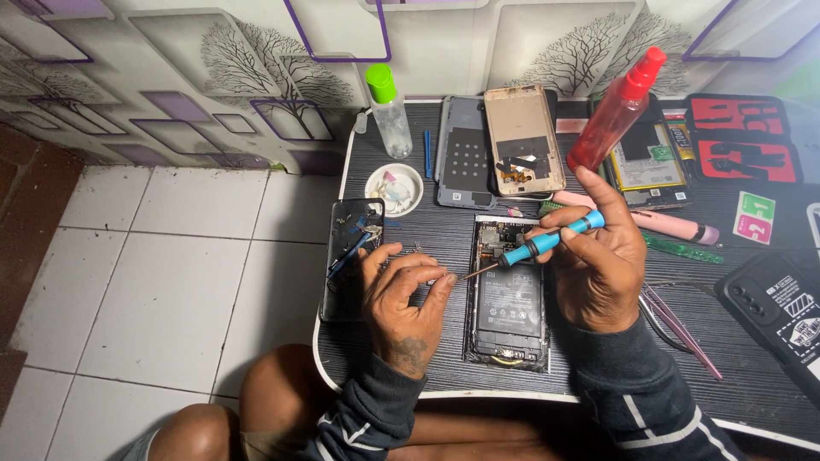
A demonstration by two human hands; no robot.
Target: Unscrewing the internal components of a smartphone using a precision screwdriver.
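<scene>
- Blue-handled screwdriver [547,242] is pinched between the thumb and fingers of the right hand [602,273]; its tip points away from the grip toward the left hand [401,294].
- Left-hand fingertips [446,279] are pressed together at the screwdriver tip; whether they hold a small part cannot be told.
- Directly beneath both grips lies the opened phone [510,294], battery and board exposed, on the dark striped table [598,376].
- Outboard of the left hand lies a cracked screen panel [350,256]; beyond it, a small white dish [394,189].
- Beyond the right hand stands a tilted red spray bottle [617,111]; tweezers [675,324] lie just outboard of the right wrist.
</scene>
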